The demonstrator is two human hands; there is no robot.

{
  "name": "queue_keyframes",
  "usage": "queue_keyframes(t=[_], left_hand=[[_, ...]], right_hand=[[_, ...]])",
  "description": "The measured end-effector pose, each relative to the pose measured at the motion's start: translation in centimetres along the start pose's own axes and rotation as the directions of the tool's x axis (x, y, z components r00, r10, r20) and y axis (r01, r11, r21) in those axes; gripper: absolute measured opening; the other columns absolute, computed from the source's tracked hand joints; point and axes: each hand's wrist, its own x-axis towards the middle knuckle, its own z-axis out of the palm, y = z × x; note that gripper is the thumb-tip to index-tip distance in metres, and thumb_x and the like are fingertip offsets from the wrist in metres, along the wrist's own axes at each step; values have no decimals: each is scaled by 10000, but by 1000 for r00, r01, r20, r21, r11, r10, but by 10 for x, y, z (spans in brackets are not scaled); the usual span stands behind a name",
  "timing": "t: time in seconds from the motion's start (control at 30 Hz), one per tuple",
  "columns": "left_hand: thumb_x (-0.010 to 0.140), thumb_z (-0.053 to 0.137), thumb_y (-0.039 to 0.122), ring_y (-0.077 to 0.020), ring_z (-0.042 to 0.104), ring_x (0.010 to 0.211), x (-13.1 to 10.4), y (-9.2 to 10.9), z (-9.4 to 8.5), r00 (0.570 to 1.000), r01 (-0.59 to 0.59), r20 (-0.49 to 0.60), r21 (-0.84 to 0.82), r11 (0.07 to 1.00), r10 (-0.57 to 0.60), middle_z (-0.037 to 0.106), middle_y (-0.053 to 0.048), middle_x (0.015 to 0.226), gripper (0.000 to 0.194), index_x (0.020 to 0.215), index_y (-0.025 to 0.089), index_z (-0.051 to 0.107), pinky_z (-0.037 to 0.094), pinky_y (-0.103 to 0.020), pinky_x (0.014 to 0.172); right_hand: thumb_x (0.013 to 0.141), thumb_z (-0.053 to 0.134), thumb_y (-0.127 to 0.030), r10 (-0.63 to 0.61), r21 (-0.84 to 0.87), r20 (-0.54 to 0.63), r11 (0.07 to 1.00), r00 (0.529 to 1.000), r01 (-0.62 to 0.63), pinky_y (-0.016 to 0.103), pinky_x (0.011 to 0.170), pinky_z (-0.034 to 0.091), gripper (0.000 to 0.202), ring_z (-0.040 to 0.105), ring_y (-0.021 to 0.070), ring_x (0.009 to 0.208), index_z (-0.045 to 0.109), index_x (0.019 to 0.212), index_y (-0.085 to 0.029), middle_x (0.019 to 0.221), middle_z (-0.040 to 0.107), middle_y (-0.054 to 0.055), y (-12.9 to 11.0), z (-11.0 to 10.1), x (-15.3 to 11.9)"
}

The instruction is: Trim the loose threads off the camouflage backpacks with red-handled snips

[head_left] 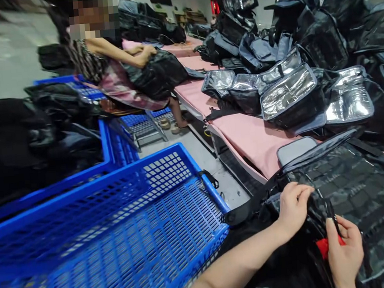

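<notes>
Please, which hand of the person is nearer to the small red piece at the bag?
Right. The right hand is directly at the red piece, its thumb partly covering it in view. The left hand is farther away, above it in the picture, near the bag's edge.

Workshop with piles of backpacks (pixel 319 36)

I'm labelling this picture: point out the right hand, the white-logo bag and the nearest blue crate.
Right hand (pixel 346 248): head view, middle of the hand.
White-logo bag (pixel 357 179): head view, patterned front panel.
Nearest blue crate (pixel 136 237): head view, slatted bottom.
</notes>
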Motion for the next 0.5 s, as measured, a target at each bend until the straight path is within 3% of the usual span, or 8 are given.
queue_keyframes(t=[0.1, 0.2, 0.27, 0.33, 0.37, 0.43, 0.5], left_hand=[[834, 497, 398, -164, 597, 718, -4, -4, 3, 986, 148, 95, -143, 979, -135, 692, -82, 799, 288, 809, 189, 694, 475, -317, 717], [848, 419, 493, -122, 541, 505, -9, -5, 5, 928, 301, 298, -255, 919, -222, 678, -99, 723, 458, 1011, 120, 628, 424, -260, 492], [838, 417, 528, -98, 470, 397, -13, -3, 5, 831, 432, 492, -278, 858, -259, 666, -92, 658, 559, 1161, 87, 537, 358, -230, 411], [778, 517, 552, -78, 430, 363, -16, 0, 3, 630, 665, 678, -218, 715, -379, 659, -70, 630, 609, 1202, 115, 509, 282, -198, 379], [762, 538, 560, -71, 418, 359, -16, 0, 2, 588, 685, 706, -174, 708, -395, 651, -63, 615, 594, 1160, 119, 541, 265, -192, 375], [738, 564, 576, -65, 419, 372, -9, 1, 0, 599, 633, 697, -111, 766, -394, 634, -47, 596, 534, 1016, 123, 613, 272, -190, 381], [715, 575, 601, -75, 438, 394, 5, 1, -1, 655, 538, 666, -80, 839, -356, 625, -31, 598, 520, 946, 139, 637, 317, -203, 397]], right_hand=[[676, 678, -493, 44, 76, 6, 996, 999, -44, 334, 699, 490, 398, 606, 199, 742, 570, 885, -171, 805, 623, 68, 5, -1, 1], [685, 680, -484, 115, 160, 43, 980, 992, -120, 293, 643, 490, 401, 616, 186, 721, 569, 914, -174, 792, 632, 53, 8, -8, -4], [712, 667, -475, 127, 210, 58, 968, 990, -137, 262, 601, 484, 383, 618, 173, 685, 563, 929, -178, 747, 633, 34, 9, -14, -13], [750, 639, -474, 99, 240, 45, 965, 994, -107, 235, 567, 473, 341, 609, 158, 640, 560, 909, -183, 677, 617, 12, 11, -19, -21], [766, 623, -480, 76, 245, 13, 967, 997, -76, 223, 555, 466, 328, 606, 153, 630, 557, 901, -188, 654, 610, 4, 12, -21, -23], [785, 597, -496, 28, 203, -88, 979, 996, -9, 210, 538, 462, 321, 606, 151, 616, 555, 886, -194, 628, 604, 0, 18, -29, -21], [804, 565, -512, -12, 83, -202, 996, 979, 29, 210, 550, 476, 328, 626, 164, 642, 563, 895, -196, 645, 624, 12, 25, -47, -13]])
